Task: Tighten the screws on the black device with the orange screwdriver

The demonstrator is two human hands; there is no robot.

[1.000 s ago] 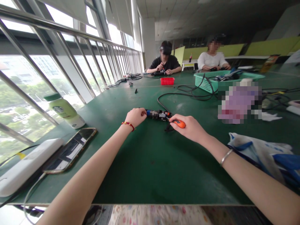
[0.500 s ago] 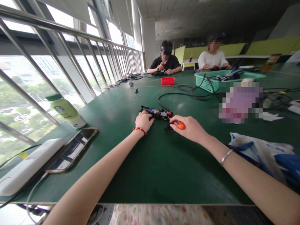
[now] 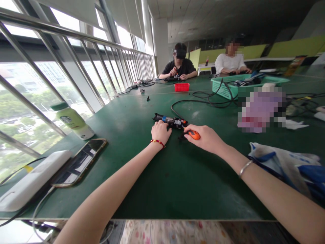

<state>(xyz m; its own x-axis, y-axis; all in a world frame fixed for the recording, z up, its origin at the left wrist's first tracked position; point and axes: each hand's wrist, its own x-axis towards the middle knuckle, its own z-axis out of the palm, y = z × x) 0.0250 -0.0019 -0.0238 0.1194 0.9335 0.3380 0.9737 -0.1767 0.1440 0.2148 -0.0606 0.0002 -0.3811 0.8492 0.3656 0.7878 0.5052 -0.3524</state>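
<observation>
In the middle of the frame, on the green table [image 3: 157, 183], lies a small black device [image 3: 175, 122] with a blue part and a black cable [image 3: 177, 103] running from it toward the upper right. The left hand [image 3: 160, 131] rests on the device's near side, fingers curled down over it and holding it against the table. Just right of it, the right hand [image 3: 207, 139] is closed around the orange handle of a screwdriver [image 3: 194, 135], whose tip points at the device's right end. At lower left lie a phone [image 3: 78, 162] and a white box [image 3: 30, 179], with a bottle [image 3: 72, 120] behind them. Toward the top sit a red tray [image 3: 181, 87] and a green basket [image 3: 225, 88]; two other people work beyond them.
</observation>
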